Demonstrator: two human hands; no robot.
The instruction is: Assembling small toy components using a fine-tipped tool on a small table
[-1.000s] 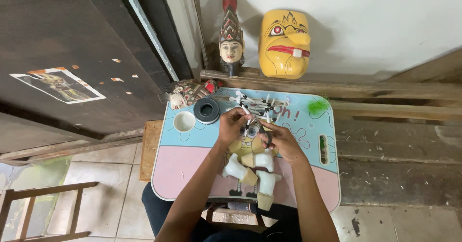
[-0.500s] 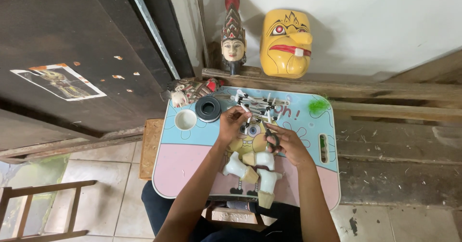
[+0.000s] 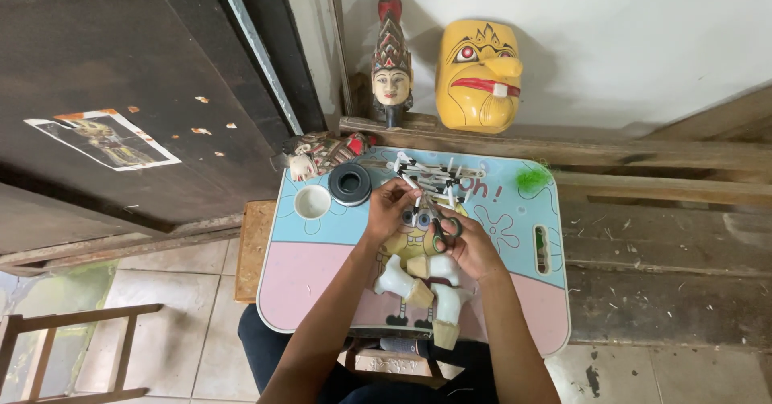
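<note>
On the little blue and pink table (image 3: 305, 283), both hands are busy over a pile of thin white sticks (image 3: 430, 175) near the far edge. The left hand (image 3: 390, 209) is curled with its fingertips pinched at the sticks, though what exactly it grips is too small to make out. The right hand (image 3: 470, 247) is closed around a pair of dark-handled scissors (image 3: 441, 225), blades pointing up toward the sticks. Just below the hands lie a few white and tan carved pieces (image 3: 422, 287). To the left sit a small white cup (image 3: 312, 201) and a black round roll (image 3: 350, 184), side by side. Against the wall behind stand a yellow mask (image 3: 478, 74) and a painted puppet head (image 3: 392, 62).
</note>
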